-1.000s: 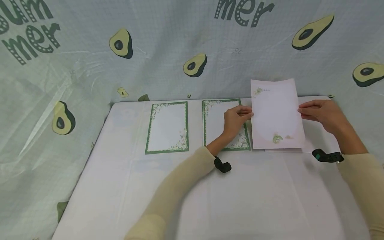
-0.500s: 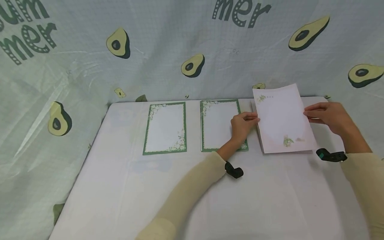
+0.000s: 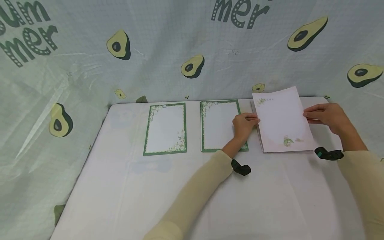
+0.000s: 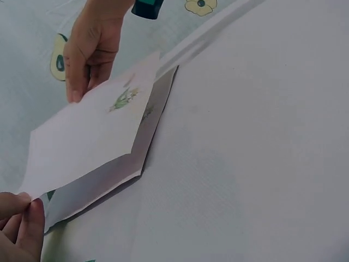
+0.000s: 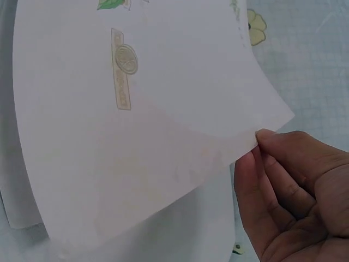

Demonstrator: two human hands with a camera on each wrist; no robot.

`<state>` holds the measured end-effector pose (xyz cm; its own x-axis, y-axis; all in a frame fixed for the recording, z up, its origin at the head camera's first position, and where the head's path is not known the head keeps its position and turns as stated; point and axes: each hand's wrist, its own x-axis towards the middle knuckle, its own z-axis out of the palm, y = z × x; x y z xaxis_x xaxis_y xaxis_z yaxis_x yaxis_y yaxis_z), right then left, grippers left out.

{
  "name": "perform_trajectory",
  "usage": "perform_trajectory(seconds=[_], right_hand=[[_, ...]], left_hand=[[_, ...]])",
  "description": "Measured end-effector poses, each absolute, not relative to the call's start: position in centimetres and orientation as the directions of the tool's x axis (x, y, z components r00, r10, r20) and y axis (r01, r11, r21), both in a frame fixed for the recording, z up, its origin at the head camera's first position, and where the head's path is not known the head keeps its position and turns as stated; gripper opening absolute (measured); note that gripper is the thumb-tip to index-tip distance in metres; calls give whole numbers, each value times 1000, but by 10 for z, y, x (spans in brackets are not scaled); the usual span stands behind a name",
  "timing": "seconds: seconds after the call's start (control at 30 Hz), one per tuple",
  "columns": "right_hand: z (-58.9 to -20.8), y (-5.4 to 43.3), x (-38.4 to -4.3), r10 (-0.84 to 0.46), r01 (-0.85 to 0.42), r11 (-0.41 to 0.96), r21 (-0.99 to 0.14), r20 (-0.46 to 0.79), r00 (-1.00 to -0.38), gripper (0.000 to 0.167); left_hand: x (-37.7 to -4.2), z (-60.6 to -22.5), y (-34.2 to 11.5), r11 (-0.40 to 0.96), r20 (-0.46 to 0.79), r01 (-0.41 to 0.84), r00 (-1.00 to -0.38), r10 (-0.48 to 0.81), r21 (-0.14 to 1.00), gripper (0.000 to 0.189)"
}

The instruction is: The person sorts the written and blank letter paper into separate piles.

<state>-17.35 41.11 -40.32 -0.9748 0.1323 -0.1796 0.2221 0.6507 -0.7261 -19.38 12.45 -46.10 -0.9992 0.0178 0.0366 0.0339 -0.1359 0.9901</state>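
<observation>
Clearly one pink sheet [image 3: 283, 121] between two pinching hands [image 3: 243, 126] [image 3: 329, 116], two green-bordered sheets [image 3: 165, 129] [image 3: 218, 123], perhaps more

A white desk [image 3: 255, 200] bearing decorated paper sheets [image 3: 282, 123] sits in a draped work corner, hemmed at back and left by creased, pale sheeting [image 3: 162, 40] printed with halved avocados [image 3: 192, 66] and dotted green lettering [image 3: 238, 15]. Whether the corner belongs to a home, office or studio cannot be told.
</observation>
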Motion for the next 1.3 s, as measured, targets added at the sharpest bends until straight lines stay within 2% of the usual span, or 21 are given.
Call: perform_trajectory(seconds=[0.37,0.7,1.13,1.3], right_hand=[[-424,422,-175,126,237,636,-735,-204,-971,54],[-431,415,-176,114,218,648,-730,-190,-975,45],[-442,416,-181,176,283,650,-705,-222,-959,44],[-442,414,-180,183,295,650,-700,-233,-955,47]], left_hand=[[-197,-457,135,67,-17,-14,-999,43,998,9],[-197,-454,130,133,-1,8,-998,67,991,6],[-202,-444,126,200,-39,-13,-992,123,980,5],[-208,-443,122,342,-67,-7,-984,164,940,6]])
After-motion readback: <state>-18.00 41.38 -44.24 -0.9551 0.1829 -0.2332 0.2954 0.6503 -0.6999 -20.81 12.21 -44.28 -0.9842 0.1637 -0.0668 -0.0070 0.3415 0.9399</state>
